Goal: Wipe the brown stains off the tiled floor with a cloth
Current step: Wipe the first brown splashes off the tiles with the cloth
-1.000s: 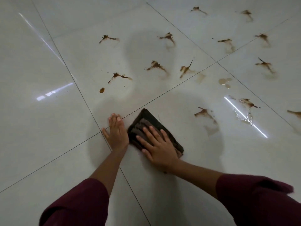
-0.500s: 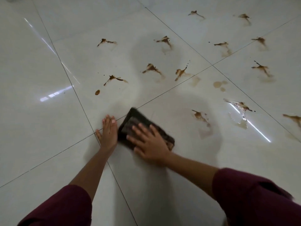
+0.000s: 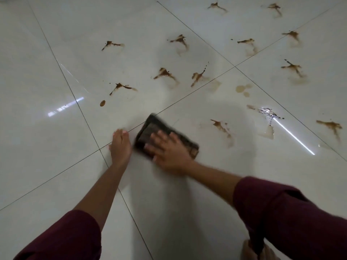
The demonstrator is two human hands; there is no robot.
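The floor is glossy pale tile, large squares set apart by thin dark grout lines, with streaks of reflected light on the shine. Brown stains lie scattered over the far tiles, most of them thin splashes with trailing arms and pale smeared edges, plus one small round drop nearer the hands. A dark cloth, folded into a flat oblong, lies on the floor just past a grout crossing, its outline blurred. The right hand lies flat on top of the cloth, fingers straight and spread, palm pressing it down; it curls round nothing. The left hand rests flat on the tile just beside the cloth's near-left edge, fingers straight and close together, holding nothing. Both forearms are bare below dark maroon sleeves. The nearest stain sits to the right of the cloth, apart from it.
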